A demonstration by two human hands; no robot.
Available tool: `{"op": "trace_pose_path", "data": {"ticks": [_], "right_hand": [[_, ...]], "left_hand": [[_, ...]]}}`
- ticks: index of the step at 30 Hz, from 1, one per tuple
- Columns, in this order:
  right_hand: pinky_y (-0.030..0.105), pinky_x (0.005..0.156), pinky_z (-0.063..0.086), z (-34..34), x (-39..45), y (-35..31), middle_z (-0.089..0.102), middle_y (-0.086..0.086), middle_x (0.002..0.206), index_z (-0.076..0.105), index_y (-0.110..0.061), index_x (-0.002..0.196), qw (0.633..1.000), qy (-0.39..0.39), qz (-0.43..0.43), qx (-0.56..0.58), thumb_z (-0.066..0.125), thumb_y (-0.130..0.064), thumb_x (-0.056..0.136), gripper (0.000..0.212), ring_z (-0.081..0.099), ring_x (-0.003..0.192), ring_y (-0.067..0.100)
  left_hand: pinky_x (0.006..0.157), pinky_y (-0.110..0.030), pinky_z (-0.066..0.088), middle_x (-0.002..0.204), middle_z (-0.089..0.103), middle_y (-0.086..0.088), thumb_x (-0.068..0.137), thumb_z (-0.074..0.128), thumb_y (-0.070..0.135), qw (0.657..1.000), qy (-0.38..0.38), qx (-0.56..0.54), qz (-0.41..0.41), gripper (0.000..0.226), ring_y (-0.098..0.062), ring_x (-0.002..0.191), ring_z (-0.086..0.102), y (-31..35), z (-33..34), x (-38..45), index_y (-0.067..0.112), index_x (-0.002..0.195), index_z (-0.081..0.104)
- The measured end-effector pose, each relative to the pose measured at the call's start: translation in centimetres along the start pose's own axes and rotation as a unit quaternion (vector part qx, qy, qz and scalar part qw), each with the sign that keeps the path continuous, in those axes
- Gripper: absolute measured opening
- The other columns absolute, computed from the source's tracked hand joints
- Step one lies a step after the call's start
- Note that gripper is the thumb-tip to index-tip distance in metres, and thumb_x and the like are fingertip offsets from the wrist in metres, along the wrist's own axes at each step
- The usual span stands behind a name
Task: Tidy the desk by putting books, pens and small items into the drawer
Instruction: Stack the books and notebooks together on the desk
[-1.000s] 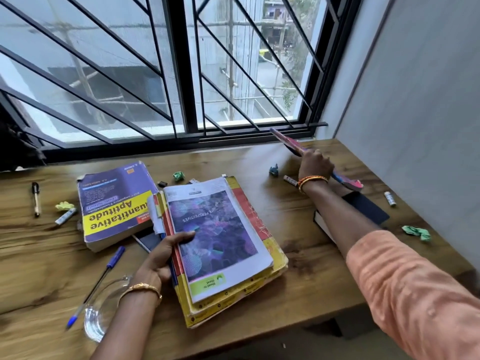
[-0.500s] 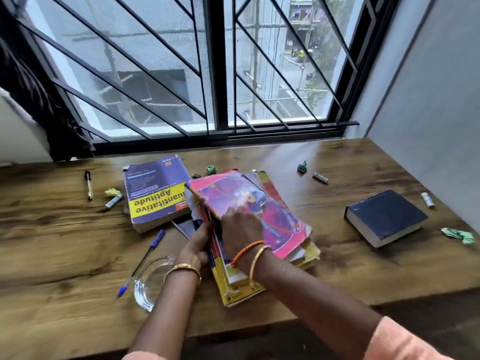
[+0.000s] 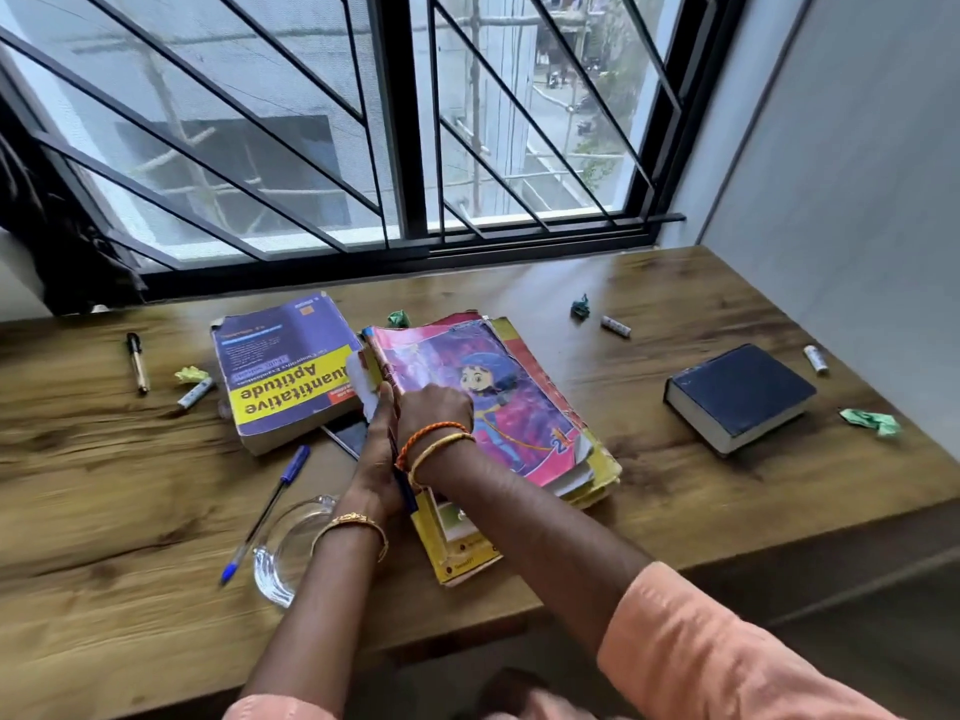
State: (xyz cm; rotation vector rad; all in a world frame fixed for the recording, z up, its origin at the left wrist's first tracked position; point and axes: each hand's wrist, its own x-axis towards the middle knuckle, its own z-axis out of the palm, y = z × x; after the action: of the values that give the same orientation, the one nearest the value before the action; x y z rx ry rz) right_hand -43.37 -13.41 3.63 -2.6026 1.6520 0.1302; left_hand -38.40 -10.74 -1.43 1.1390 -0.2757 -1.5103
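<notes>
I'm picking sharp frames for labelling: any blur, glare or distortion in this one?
Head view: motion blur smears the desk at left and the sleeve; window daylight puts a glare patch on the wood near the sill; wide-angle lens bows the window bars.

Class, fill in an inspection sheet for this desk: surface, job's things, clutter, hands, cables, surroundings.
Surface: wooden desk, no drawer in view.
Job's things: book pile topped by a pink book; yellow book beside it; dark blue book apart on the right; blue pen; black pen.
Clutter: paper scraps, small tubes, glass dish.
Hands: left hand and right hand both on the pile's left edge; grip unclear.
Cables: nothing seen.
Surroundings: barred window, grey wall.
</notes>
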Motion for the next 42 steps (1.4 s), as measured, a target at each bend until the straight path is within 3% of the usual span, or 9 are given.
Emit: {"op": "trace_pose_path", "data": {"ticks": [4,7,11,17,20,24,27,33,42], "right_hand": [[0.033,0.081,0.049,-1.4,-0.5,2.4,0.065,0.011,0.109,0.064,-0.013,0.107,0.996,-0.045,-0.043,0.072,0.054,-0.031,0.09,0.027,0.061,0.102,0.03],[0.028,0.067,0.043,-1.6,-0.4,6.9,0.061,0.015,0.085,0.066,-0.006,0.083,0.964,-0.031,0.068,0.256,0.058,-0.048,0.085,0.043,0.06,0.087,0.029],[0.04,0.097,0.04,2.4,-0.5,13.7,0.054,0.018,0.128,0.055,-0.011,0.122,0.917,0.004,0.285,0.28,0.054,-0.067,0.077,0.072,0.049,0.12,0.035],[0.028,0.054,0.039,3.1,0.0,16.8,0.056,0.004,0.066,0.057,-0.012,0.069,0.864,-0.075,0.253,0.43,0.059,-0.07,0.072,0.059,0.053,0.062,0.018],[0.03,0.072,0.041,1.9,0.5,18.1,0.059,0.007,0.084,0.064,-0.013,0.087,0.845,-0.095,0.226,0.475,0.048,-0.071,0.079,0.06,0.056,0.08,0.023],[0.026,0.06,0.038,1.4,-0.3,19.5,0.059,0.004,0.088,0.059,-0.016,0.083,0.712,-0.06,0.253,0.653,0.036,-0.059,0.092,0.05,0.053,0.073,0.017],[0.023,0.055,0.042,3.5,-2.2,20.0,0.056,0.005,0.086,0.058,-0.018,0.09,0.828,-0.042,0.221,0.513,0.06,-0.038,0.086,0.021,0.054,0.069,0.013],[0.041,0.107,0.033,5.9,-6.4,18.0,0.03,0.01,0.133,0.032,-0.026,0.139,0.942,-0.094,0.128,0.295,0.069,-0.07,0.061,0.097,0.034,0.127,0.031],[0.045,0.097,0.022,9.5,-4.9,13.3,0.029,0.011,0.142,0.042,-0.034,0.131,0.981,0.055,0.031,0.181,0.041,-0.051,0.086,0.048,0.027,0.124,0.031]], "left_hand": [[0.045,-0.028,0.054,0.06,0.07,-0.006,0.048,0.072,0.046,0.999,-0.033,0.009,0.003,0.04,-0.018,0.05,0.066,0.0,0.2,0.0,0.011,0.07,0.071],[0.047,-0.025,0.055,0.066,0.071,-0.009,0.065,0.075,0.027,0.998,-0.031,0.052,-0.036,0.027,-0.02,0.052,0.067,-0.1,-0.3,0.0,0.008,0.081,0.065],[0.043,-0.025,0.053,0.068,0.072,-0.008,0.088,0.059,0.016,0.996,-0.012,0.061,-0.061,0.01,-0.019,0.051,0.067,0.1,-0.4,0.1,0.007,0.086,0.061],[0.071,-0.035,0.057,0.08,0.067,-0.007,0.075,0.069,0.013,0.994,-0.017,0.087,-0.057,0.008,-0.021,0.064,0.066,0.6,0.2,0.3,0.012,0.081,0.064],[0.06,-0.025,0.054,0.071,0.064,-0.002,0.083,0.062,0.012,0.996,-0.014,0.089,-0.011,0.007,-0.016,0.058,0.062,1.7,1.1,0.0,0.013,0.076,0.062],[0.048,-0.015,0.047,0.053,0.064,0.009,0.088,0.055,0.011,0.992,0.008,0.087,0.095,0.035,-0.007,0.053,0.059,5.4,2.3,-1.0,0.017,0.057,0.07],[0.045,-0.018,0.05,0.054,0.066,0.007,0.088,0.054,0.013,0.988,0.004,0.082,0.134,0.041,-0.009,0.047,0.061,7.7,3.4,-2.4,0.017,0.051,0.071],[0.059,-0.027,0.057,0.061,0.066,0.004,0.085,0.058,0.013,0.98,0.045,-0.009,0.192,0.021,-0.014,0.057,0.065,9.5,3.1,-4.4,0.018,0.065,0.064],[0.052,-0.028,0.058,0.056,0.068,0.004,0.092,0.047,0.009,0.97,0.089,-0.042,0.222,0.048,-0.011,0.051,0.066,6.4,3.5,-7.1,0.016,0.05,0.068]]}}
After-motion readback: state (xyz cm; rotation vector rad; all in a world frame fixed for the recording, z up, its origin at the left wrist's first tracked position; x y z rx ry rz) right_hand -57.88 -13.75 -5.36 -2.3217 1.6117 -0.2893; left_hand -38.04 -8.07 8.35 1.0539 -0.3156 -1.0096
